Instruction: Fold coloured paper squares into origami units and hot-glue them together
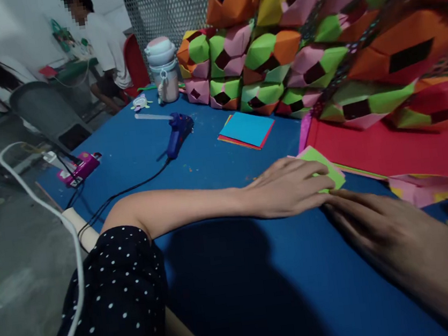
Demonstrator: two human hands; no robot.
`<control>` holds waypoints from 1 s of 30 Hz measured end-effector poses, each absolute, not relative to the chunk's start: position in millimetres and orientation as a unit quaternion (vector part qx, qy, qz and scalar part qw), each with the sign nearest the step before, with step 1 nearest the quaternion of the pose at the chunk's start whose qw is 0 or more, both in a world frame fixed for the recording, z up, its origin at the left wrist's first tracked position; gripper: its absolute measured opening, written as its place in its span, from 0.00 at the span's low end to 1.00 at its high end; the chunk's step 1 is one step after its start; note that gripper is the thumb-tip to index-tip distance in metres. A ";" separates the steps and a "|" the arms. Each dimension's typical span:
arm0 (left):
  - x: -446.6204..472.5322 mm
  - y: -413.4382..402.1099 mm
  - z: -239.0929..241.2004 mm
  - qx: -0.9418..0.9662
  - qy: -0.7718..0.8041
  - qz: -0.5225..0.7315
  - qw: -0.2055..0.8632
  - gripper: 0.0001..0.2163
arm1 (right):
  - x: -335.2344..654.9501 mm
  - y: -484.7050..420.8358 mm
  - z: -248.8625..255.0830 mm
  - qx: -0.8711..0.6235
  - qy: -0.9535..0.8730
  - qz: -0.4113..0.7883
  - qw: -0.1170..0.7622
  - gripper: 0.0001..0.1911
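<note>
Green paper (336, 175) on tabletop (210, 191), nearer and right of blue stack (247, 127). Left hand (294, 184) over it, fingers bent; right hand (388, 225) at its near edge, blurred; can't tell if either grip is closed. Looks like folding; next move calls for aligned edges, firm crease.

Dark, perhaps navy, elbow-length sleeve (115, 299) with small white polka dots.

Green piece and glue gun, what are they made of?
Green piece: probably paper, with a matt finish; it looks thin, with crisp edges.
Glue gun: probably hard plastic, because the blue body looks rigid and moulded; its finish is hard to tell.
</note>
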State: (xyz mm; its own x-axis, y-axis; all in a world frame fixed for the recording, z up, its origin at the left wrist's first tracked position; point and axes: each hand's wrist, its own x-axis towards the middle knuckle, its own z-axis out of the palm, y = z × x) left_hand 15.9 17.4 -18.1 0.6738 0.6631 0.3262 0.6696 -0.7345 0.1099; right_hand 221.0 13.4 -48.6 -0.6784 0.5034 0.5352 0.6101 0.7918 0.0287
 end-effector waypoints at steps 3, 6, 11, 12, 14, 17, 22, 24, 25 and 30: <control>15.3 15.5 -18.2 -0.919 -0.358 -0.167 0.012 0.17 | 221.4 11.6 -45.5 -0.307 -0.905 -0.048 0.290 0.18; 13.8 14.5 -18.7 -0.922 -0.348 -0.171 0.007 0.16 | 218.2 8.5 -39.1 -0.333 -0.885 0.022 0.325 0.16; 9.7 17.5 -18.4 -0.907 -0.357 -0.222 -0.014 0.13 | 213.6 7.6 -31.6 -0.350 -0.861 0.076 0.361 0.09; 8.5 19.5 -18.5 -0.903 -0.360 -0.234 -0.028 0.12 | 213.5 8.5 -31.1 -0.352 -0.860 0.090 0.358 0.09; 6.1 24.6 -19.0 -0.893 -0.363 -0.258 -0.056 0.12 | 213.7 10.9 -30.6 -0.375 -0.847 0.110 0.360 0.10; 3.6 31.8 -20.3 -0.876 -0.369 -0.293 -0.101 0.13 | 214.6 14.4 -30.6 -0.409 -0.820 0.151 0.370 0.11; 2.2 35.9 -19.9 -0.844 -0.391 -0.333 -0.152 0.13 | 214.9 18.4 -31.2 -0.424 -0.797 0.191 0.386 0.10; 1.8 35.5 -17.8 -0.840 -0.396 -0.333 -0.164 0.12 | 214.3 18.9 -30.7 -0.397 -0.811 0.179 0.391 0.10; 1.7 35.2 -16.5 -0.839 -0.399 -0.331 -0.167 0.11 | 213.9 18.8 -30.1 -0.381 -0.821 0.167 0.391 0.10; 0.9 36.4 -9.8 -0.816 -0.426 -0.357 -0.156 0.09 | 212.5 16.0 -26.6 -0.353 -0.834 0.104 0.411 0.10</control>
